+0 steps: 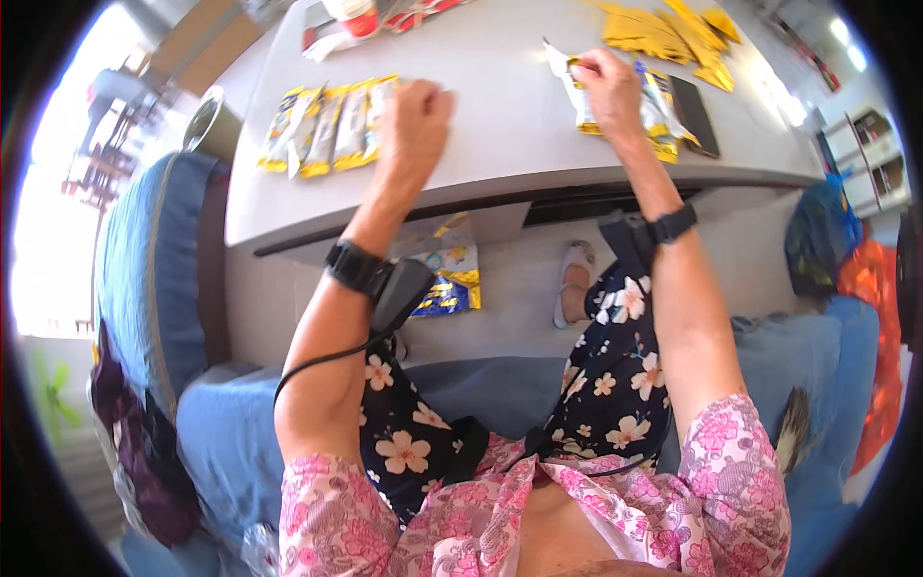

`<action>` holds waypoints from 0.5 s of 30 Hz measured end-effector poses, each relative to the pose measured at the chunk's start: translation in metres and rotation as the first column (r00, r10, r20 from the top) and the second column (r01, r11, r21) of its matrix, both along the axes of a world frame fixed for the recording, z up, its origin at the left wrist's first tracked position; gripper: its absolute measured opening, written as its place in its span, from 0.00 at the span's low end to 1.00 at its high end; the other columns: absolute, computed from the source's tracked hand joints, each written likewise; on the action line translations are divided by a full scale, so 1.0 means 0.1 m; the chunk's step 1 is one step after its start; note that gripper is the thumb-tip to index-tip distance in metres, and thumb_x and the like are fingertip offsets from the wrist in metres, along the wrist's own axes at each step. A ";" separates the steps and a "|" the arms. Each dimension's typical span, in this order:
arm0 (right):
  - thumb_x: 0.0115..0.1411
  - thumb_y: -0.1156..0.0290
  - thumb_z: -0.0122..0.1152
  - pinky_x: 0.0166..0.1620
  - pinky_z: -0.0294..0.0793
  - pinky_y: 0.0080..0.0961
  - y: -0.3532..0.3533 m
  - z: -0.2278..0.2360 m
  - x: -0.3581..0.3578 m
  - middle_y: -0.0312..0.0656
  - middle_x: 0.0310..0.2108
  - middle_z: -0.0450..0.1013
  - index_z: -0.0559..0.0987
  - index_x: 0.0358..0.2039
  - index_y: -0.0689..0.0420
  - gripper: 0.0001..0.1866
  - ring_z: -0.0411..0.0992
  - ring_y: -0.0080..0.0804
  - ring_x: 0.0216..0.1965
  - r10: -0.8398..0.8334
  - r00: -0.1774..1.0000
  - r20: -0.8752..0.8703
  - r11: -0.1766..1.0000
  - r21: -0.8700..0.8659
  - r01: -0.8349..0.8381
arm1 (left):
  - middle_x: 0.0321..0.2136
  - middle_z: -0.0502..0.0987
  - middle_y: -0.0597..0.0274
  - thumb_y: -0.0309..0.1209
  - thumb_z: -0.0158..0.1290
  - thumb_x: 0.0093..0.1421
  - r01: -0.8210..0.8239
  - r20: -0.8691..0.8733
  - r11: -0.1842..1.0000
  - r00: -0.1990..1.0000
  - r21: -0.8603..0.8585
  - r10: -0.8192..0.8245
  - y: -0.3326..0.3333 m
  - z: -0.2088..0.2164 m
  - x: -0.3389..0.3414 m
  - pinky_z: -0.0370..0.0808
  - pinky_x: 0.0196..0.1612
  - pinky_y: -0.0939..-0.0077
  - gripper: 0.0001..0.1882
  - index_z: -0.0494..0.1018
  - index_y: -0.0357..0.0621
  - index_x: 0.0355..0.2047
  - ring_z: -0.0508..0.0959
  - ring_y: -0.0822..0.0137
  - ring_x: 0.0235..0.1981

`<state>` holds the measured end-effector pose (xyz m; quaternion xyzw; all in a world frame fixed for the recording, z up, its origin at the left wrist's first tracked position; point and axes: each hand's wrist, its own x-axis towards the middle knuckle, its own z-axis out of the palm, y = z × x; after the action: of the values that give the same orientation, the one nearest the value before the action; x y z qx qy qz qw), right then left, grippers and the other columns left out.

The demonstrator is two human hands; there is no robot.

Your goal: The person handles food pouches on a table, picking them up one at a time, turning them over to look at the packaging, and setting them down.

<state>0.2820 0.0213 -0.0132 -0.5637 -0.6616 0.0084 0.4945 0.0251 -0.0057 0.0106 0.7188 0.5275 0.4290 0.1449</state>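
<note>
Bright light enters at left, overexposing that side; glare marks the bench [519, 120] at right. Fisheye distortion bends edges near the dark rim. Both hands [415, 120] [611, 94] show blur, probably motion.

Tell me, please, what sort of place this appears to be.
Probably a living room in a home, judging by the blue sofa and the pale table in front of it.

Slim yellow-and-white packets [353, 125] lie in two groups
</note>
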 end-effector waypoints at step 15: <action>0.51 0.75 0.59 0.32 0.69 0.19 -0.55 0.14 -0.96 0.36 0.22 0.73 0.75 0.28 0.61 0.04 0.69 0.19 0.26 0.473 0.718 -0.510 0.784 -0.129 -0.608 | 0.32 0.74 0.54 0.26 0.52 0.54 0.410 0.811 0.844 0.583 -0.345 0.049 0.03 -0.16 -0.04 0.75 0.35 0.72 0.17 0.66 0.27 0.42 0.76 0.66 0.30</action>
<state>0.1861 -0.0336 0.0008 -0.3907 -0.6562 0.3803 0.5216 0.0206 -0.0030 -0.0050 0.4397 0.4192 0.5330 0.5889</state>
